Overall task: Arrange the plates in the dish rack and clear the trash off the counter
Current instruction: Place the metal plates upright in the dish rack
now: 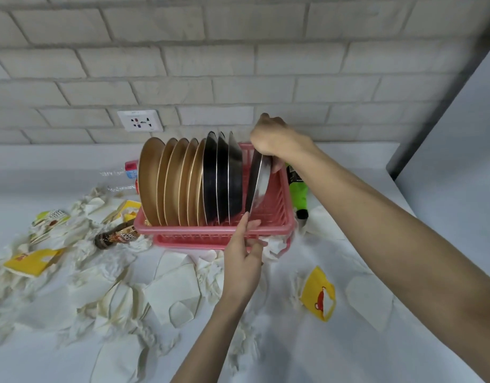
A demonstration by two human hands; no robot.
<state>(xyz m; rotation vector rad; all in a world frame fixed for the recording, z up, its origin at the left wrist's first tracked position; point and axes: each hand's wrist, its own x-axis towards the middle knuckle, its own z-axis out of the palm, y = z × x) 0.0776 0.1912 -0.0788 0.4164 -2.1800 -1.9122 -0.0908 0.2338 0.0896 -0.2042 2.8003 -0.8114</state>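
Note:
A pink dish rack [268, 229] stands on the white counter by the brick wall. Several gold plates [169, 178] and three black plates [221, 175] stand upright in its slots. To their right, a silver-backed plate [259, 183] leans tilted in the rack. My right hand [277, 139] grips this plate's top edge from above. My left hand [245, 252] touches its lower edge at the rack's front rim, with the fingers nearly straight. Crumpled white tissues [100, 286] and paper scraps litter the counter in front and to the left.
A brown bottle [118, 236] lies left of the rack, and a clear plastic bottle [122, 175] lies behind it. A green bottle [299, 192] lies to the right of the rack. Yellow wrappers [319, 295] [31, 261] sit among the tissues. A wall socket [140, 120] is above.

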